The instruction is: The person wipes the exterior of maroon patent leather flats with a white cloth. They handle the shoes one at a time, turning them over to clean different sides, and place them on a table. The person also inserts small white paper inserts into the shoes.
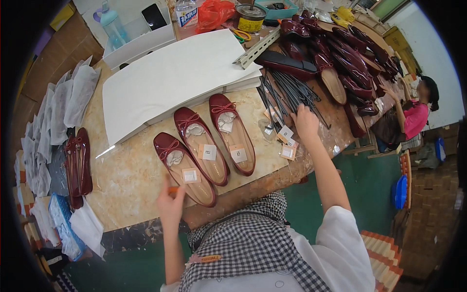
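Observation:
Three dark red ballet flats (210, 151) with bows lie side by side on the table before me, toes away, each with crumpled white paper in its toe and a small tag on its insole. Beside the nearest flat's heel is my left hand (170, 202), fingers curled round a small orange thing (173, 189) whose kind is unclear. Farther right, my right hand (306, 122) rests at a pile of thin black sticks (290, 90), fingers bent; whatever is in them is hidden. Loose tags (287, 141) hang or lie just below that hand.
A white sheet stack (175, 73) lies behind the flats, a slotted metal bar (258, 48) at its right end. Many glossy red shoes (340, 58) heap up at far right. Wrapped shoes (73, 97) and an unwrapped pair (82, 160) stand left. A co-worker (416, 114) sits at right.

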A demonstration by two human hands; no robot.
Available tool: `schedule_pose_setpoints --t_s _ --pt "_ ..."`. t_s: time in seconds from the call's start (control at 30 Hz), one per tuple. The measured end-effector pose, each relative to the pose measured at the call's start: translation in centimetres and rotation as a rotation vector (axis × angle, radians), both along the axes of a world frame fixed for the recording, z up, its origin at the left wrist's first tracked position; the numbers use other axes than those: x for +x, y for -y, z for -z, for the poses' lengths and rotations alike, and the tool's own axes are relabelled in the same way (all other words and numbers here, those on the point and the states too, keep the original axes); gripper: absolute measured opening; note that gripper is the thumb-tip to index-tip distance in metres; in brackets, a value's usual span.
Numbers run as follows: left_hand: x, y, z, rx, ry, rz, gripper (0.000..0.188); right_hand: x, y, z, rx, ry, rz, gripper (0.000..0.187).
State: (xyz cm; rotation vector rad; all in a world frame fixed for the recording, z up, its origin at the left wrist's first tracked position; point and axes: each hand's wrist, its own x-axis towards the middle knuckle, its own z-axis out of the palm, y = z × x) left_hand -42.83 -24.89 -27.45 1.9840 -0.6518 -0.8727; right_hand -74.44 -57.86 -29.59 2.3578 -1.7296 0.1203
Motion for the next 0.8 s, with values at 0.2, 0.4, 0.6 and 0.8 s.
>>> schedule_pose_setpoints --t_s 0.2,0.4,0.6,0.8 --pt "-0.4 -0.7 1.9 -0.551 -0.351 -0.295 0.048 -1.9 0.2 -2.9 0.201 0.326 -0.066 0.026" --pt "-0.5 0.7 1.6 -0.823 -1.465 -0.062 0.081 1.2 -3.9 -7.1 0.549 0.795 0.03 0.025" --pt "-0.8 3.1 0.6 -0.568 -0.913 -0.102 0.088 11.4 -16.8 -12.7 1.087 1.001 -0.303 0.03" --pt "-1.0 3.3 1.0 -0.664 -0.558 -0.297 0.072 15.3 -18.9 -13.1 1.152 0.922 -0.403 0.033"
